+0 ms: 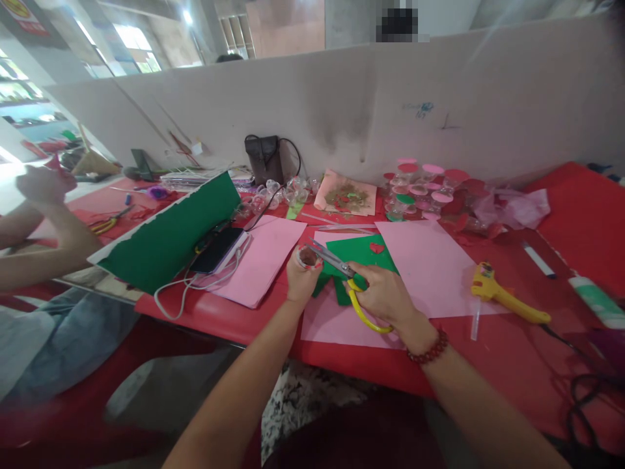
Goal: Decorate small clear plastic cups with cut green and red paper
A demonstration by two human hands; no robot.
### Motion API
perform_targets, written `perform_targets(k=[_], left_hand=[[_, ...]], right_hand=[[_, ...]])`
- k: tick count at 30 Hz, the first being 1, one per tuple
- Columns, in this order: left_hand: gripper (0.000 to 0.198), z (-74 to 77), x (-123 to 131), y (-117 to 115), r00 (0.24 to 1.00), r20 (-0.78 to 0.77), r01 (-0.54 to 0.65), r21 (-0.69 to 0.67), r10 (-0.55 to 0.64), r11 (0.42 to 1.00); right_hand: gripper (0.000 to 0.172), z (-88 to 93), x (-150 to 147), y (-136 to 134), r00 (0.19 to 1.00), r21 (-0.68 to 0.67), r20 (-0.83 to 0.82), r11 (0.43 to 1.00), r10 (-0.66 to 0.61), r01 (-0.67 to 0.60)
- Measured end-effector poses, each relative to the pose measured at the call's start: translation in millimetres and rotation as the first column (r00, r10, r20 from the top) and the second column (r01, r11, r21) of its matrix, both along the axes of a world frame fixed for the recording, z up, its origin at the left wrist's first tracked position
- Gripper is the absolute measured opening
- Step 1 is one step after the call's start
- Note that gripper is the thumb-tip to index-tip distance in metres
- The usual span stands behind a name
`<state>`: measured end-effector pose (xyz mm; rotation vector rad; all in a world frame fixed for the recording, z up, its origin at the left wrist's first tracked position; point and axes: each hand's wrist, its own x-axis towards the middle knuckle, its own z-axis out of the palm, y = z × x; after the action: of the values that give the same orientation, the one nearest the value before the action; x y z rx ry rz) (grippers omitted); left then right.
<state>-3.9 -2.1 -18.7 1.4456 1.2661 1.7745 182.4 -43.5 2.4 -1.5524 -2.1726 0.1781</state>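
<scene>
My left hand (303,280) is closed round a small round cup-like piece (308,256), whose open top looks brownish inside with a pale and red rim. In my right hand (383,293) is a pair of scissors (359,299) with yellow handles and metal blades. The blades point left, with their tips close to the rim of the cup-like piece; whether they touch it I cannot tell. Beneath my hands lies green card (359,251) on pink sheets (354,326). A small red cut piece (376,248) rests on the green card.
A yellow glue gun (510,299) and a marker (539,260) lie at right, near a white-green bottle (598,301). Left are a phone (217,249) with a cable and a standing green board (166,238). Clear cups with coloured discs (420,189) stand behind. Another person's arm (43,221) is at far left.
</scene>
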Motion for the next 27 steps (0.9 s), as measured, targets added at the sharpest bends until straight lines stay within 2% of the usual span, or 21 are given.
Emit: perform_targets(k=[6, 14, 17, 21, 24, 27], left_hand=[[0.017, -0.8, -4, 3, 0.997, 0.052, 0.058, -0.06, -0.055, 0.996], [0.023, 12.6, -12, -2, 0.958, 0.203, 0.245, -0.222, -0.201, 0.944], [0.021, 15.1, -14, -3, 0.939, 0.231, 0.307, -0.237, -0.254, 0.922], [0.02, 14.2, -16, -2, 0.926, 0.261, 0.332, -0.215, -0.273, 0.918], [0.02, 13.6, -15, -1, 0.909, 0.302, 0.355, -0.204, -0.287, 0.912], [0.022, 13.9, -13, -2, 0.862, 0.401, 0.422, -0.23, -0.31, 0.877]], right_hand=[[0.043, -3.9, 4, 4, 1.0, 0.006, -0.004, 1.0, 0.026, -0.026], [0.039, -1.5, 17, 9, 0.987, -0.026, -0.106, 0.992, 0.121, -0.125], [0.038, 3.7, 22, 10, 0.97, -0.092, -0.179, 0.979, 0.162, -0.181], [0.043, 11.1, 23, 10, 0.959, -0.188, -0.229, 0.959, 0.168, -0.213], [0.045, 12.5, 20, 9, 0.949, -0.21, -0.268, 0.951, 0.168, -0.228], [0.047, 12.0, 19, 10, 0.947, -0.227, -0.284, 0.949, 0.149, -0.218]])
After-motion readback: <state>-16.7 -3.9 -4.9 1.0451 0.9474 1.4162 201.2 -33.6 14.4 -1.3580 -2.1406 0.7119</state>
